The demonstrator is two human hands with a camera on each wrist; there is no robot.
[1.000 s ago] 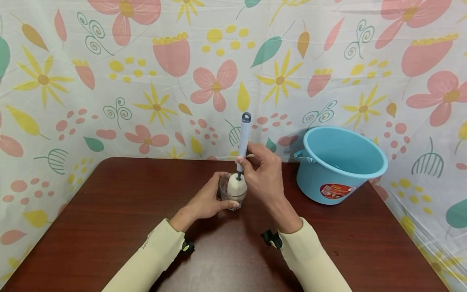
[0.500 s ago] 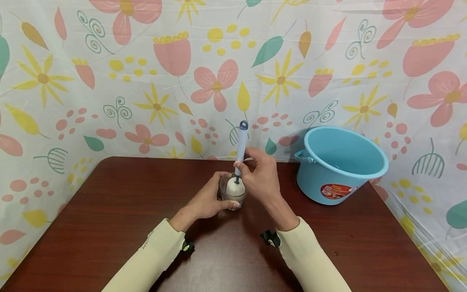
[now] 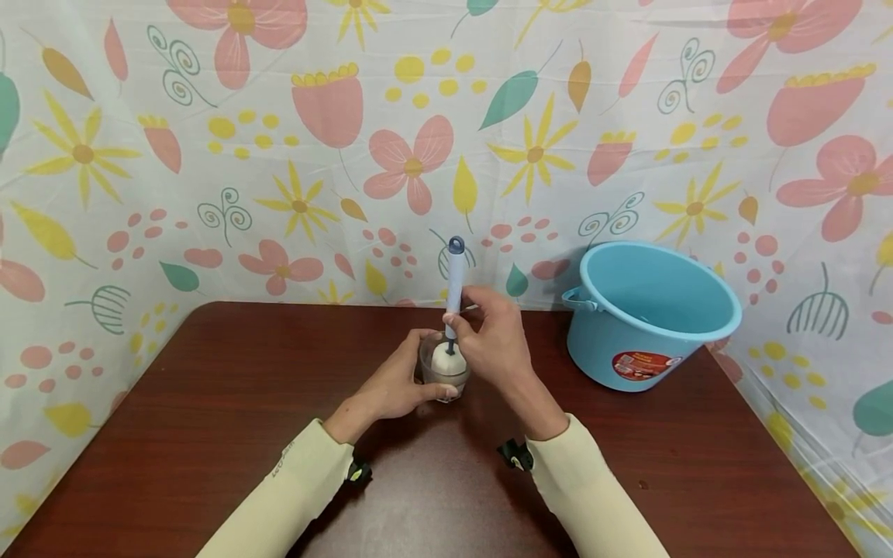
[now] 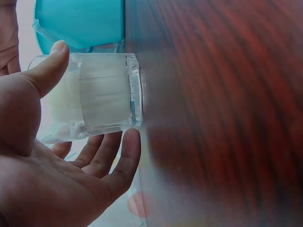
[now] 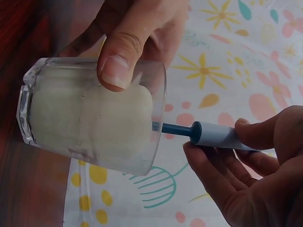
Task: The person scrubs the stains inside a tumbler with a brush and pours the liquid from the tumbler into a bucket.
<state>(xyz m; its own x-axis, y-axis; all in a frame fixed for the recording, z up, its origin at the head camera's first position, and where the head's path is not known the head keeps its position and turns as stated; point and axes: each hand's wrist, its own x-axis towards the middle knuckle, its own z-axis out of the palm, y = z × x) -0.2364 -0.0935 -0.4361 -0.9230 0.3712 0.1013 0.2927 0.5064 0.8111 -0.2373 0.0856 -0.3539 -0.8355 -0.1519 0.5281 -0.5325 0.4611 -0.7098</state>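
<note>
A clear drinking glass (image 3: 427, 363) stands on the brown table, its thick base close to the surface in the left wrist view. My left hand (image 3: 394, 385) grips it, thumb at the near side and fingers round the far side. Inside sits the white sponge head (image 5: 113, 118) of a cup brush, filling much of the glass. Above the rim rises the brush's pale blue handle (image 3: 455, 283), almost upright and topped by a dark blue hanging loop. My right hand (image 3: 497, 341) pinches the lower handle between thumb and fingers, just above its dark stem (image 5: 176, 129).
A light blue bucket (image 3: 593, 353) with a red label stands at the back right of the brown table (image 3: 279, 356). Behind the table hangs a flower-print cloth (image 3: 412, 77). Dark straps show at both cream sleeves (image 3: 307, 465).
The cup brush has moved down into the glass and its handle has swung left, more upright. My right hand has shifted left and slightly down with it. The left hand stays put.
</note>
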